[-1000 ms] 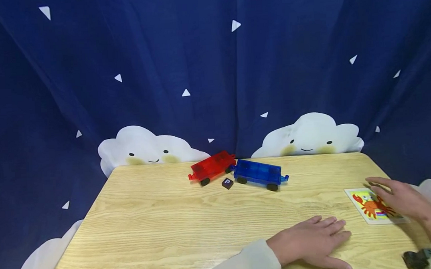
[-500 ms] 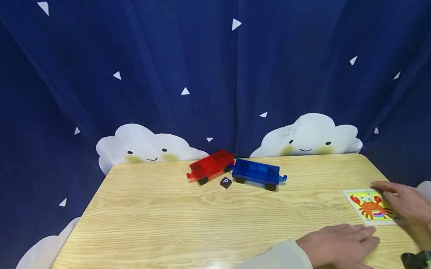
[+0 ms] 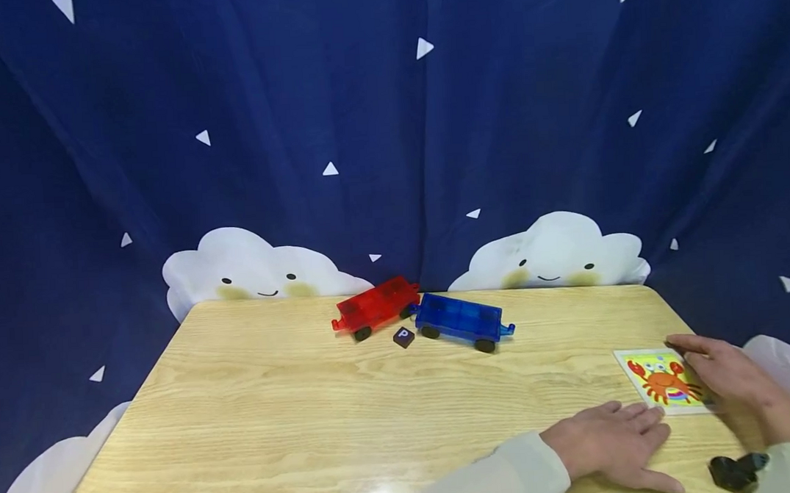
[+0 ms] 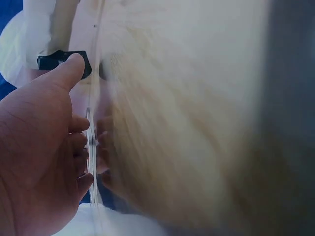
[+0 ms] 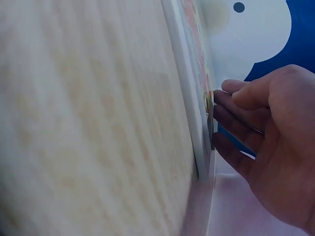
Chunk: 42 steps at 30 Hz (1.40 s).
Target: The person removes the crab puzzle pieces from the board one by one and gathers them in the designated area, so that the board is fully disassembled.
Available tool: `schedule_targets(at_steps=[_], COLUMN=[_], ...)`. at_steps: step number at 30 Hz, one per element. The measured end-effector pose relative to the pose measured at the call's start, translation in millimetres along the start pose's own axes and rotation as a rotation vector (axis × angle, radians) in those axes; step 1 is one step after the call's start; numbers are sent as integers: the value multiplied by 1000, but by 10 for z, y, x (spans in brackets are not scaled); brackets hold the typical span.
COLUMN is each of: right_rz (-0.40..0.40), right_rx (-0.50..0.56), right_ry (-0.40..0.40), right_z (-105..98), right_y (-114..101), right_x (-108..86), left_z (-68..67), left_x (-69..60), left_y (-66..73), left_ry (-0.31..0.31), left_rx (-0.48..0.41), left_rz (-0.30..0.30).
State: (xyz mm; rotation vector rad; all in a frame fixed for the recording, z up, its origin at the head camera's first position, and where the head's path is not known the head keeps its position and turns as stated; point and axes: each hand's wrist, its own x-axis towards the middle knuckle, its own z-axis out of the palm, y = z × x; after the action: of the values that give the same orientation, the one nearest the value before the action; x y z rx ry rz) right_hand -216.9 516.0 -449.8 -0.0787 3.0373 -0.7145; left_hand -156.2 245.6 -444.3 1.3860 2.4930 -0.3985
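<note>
A square crab picture board (image 3: 664, 383) with a white border lies flat near the table's right side. My left hand (image 3: 609, 443) is palm down in the head view, its straight fingers reaching the board's near edge. Over the board's right part lies my right hand (image 3: 731, 371), fingers extended and hiding that side of the picture. In the right wrist view the fingertips of the right hand (image 5: 266, 132) meet the board's edge (image 5: 189, 98), with the thumb apart from it. The left wrist view shows the left hand (image 4: 44, 137) with fingertips at the thin board (image 4: 92, 147).
Toward the back of the wooden table (image 3: 310, 427) stand a red toy wagon (image 3: 378, 306) and a blue toy wagon (image 3: 461, 318), end to end at an angle. A small dark tile marked P (image 3: 403, 337) lies before them. A dark-blue curtain (image 3: 284, 134) hangs behind.
My left hand has slid right to the board's near edge. The right hand has come down onto the board's right side. The head view has shifted slightly.
</note>
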Motion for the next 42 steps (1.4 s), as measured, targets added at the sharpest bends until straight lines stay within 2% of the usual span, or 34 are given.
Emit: schedule_targets(at_steps=[4,10,17,22,29,34,39,42], right_rz=[2,41,69,80,19,12,12,-16], right_rx=[0,3,13,32,6,3,4,3], right_ry=[-3,-3,-16,-25,-11,-32,-53,-50], right_z=[4,34,9,18,35,14,7,17], right_y=[-16,-48,-69,-82,-70,-117,-191,-251], right_x=[-3,-3,-39,-38,-29,-19,-27,-46], left_z=[-12,-8,16,-12,-17,-16,7,28], left_x=[30,76,109,100,99,86,17,-52], left_y=[50,61,88,82,79,81,53,10], left_ry=[4,-36,-2,-33,-22,-16,-30,-20], left_rx=[-4,-39,-30,-47,-81,-60,-21,-30], left_rz=[-5,-26,-57,-58,-62,-73,-65,-55])
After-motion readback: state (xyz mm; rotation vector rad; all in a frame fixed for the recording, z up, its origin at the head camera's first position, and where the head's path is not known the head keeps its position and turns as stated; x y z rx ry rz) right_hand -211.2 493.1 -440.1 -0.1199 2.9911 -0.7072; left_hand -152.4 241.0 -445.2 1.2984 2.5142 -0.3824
